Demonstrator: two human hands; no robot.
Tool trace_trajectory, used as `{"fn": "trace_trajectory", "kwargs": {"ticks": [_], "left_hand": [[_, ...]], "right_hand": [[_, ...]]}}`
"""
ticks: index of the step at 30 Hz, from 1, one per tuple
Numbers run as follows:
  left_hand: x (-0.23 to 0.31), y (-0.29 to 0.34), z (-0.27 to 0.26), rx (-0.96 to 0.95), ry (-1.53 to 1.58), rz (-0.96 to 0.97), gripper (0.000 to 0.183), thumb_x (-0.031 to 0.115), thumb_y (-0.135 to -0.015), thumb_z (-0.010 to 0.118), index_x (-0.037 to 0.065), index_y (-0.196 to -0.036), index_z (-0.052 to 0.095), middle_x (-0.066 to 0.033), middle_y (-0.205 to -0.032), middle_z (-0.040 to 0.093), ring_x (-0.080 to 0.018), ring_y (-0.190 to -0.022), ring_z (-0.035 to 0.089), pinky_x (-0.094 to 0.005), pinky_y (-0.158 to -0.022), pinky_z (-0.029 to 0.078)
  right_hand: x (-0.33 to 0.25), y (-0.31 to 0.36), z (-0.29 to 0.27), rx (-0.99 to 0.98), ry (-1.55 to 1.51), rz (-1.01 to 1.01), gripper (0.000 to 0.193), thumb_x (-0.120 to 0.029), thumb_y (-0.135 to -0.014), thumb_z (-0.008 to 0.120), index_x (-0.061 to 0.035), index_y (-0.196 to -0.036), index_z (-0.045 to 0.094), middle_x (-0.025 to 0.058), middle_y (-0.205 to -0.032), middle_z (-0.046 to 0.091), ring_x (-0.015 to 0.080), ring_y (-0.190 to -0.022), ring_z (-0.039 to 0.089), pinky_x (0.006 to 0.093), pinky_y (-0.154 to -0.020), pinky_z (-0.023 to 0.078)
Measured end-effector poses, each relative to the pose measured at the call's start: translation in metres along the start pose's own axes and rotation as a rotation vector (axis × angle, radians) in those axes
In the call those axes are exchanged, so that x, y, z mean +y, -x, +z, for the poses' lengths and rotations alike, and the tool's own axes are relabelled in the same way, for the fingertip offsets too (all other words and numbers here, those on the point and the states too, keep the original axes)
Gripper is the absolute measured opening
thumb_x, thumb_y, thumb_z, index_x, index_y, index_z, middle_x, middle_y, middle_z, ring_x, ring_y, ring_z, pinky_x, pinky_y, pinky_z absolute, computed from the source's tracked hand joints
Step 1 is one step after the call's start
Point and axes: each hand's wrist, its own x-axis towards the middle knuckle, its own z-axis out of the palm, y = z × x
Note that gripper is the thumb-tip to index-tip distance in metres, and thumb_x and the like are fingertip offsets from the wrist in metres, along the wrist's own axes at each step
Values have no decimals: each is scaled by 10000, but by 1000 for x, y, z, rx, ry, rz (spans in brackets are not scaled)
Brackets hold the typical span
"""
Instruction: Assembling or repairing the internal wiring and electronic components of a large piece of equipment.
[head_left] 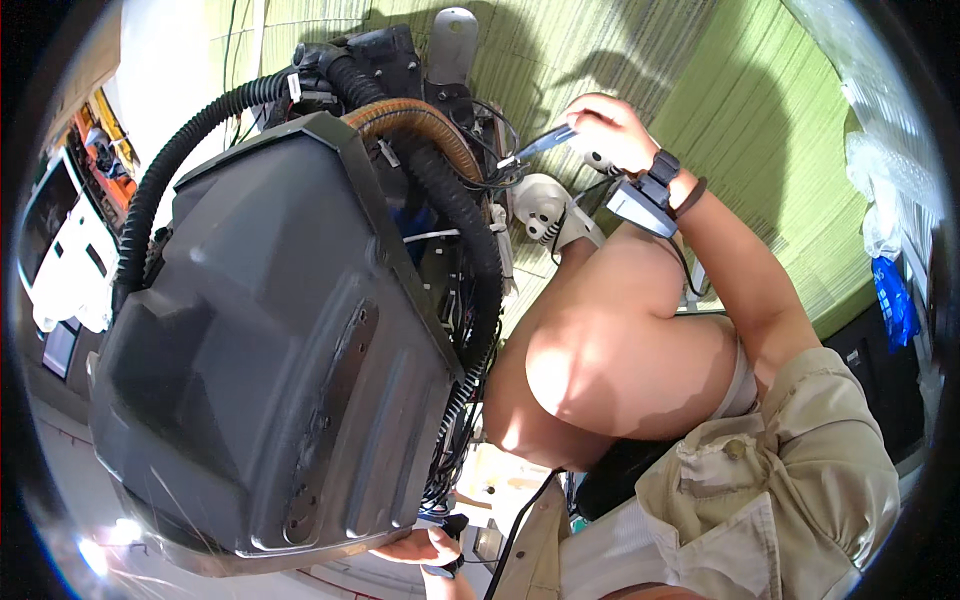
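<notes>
Dark grey, ribbed, box-like shell (250,310) fills the left of my head view, an orange-brown corrugated hose (415,118) arching at its far end. My left hand (420,547), partly open, meets its near edge; I can't tell if it grips. Farther right, my right hand (612,130) closes round a slim blue-grey tool (545,143).

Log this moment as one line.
left hand: at lower edge of dark grey casing | right hand: holding slim blue-grey tool, tip by thin wires | beside casing: ribbed black hose
</notes>
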Motion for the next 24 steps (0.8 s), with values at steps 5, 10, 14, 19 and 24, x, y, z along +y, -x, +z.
{"fn": "trace_trajectory", "kwargs": {"ticks": [5,10,14,19,24], "left_hand": [[1,-1,2,6,-29,19,839,453,-797,468,-66,-1315,59,-286,-1330,121,-379,-1242,181,-466,-1007,146],[1,0,1,17,-43,45,833,434,-793,470,-64,-1315,53,-284,-1330,121,-379,-1238,187,-464,-1005,152],[-1,-2,1,16,-51,59,829,418,-790,471,-63,-1315,47,-282,-1330,122,-379,-1235,192,-463,-1005,157],[-4,-10,4,9,-60,79,824,399,-787,473,-62,-1315,41,-280,-1329,122,-379,-1232,198,-462,-1003,164],[-3,-9,4,13,-73,89,819,379,-783,474,-61,-1315,34,-278,-1329,123,-379,-1228,204,-461,-1002,170]], "right_hand": [[5,4,16,-82,431,-42,163,-189,-815,538,-65,-902,599,66,-753,606,152,-672,559,270,-612,430],[6,2,12,-65,593,-67,203,-252,-804,549,-74,-890,600,100,-720,602,219,-622,566,301,-583,434],[8,0,8,-76,444,-74,203,-240,-819,553,-55,-887,602,47,-663,578,143,-560,515,267,-522,404],[32,1,-22,242,-40,168,185,-186,-826,536,-41,-919,603,-22,-636,505,27,-531,425,181,-448,333],[81,1,-38,105,320,315,211,-205,-821,540,-62,-967,591,15,-765,597,79,-577,505,239,-545,428]]}}
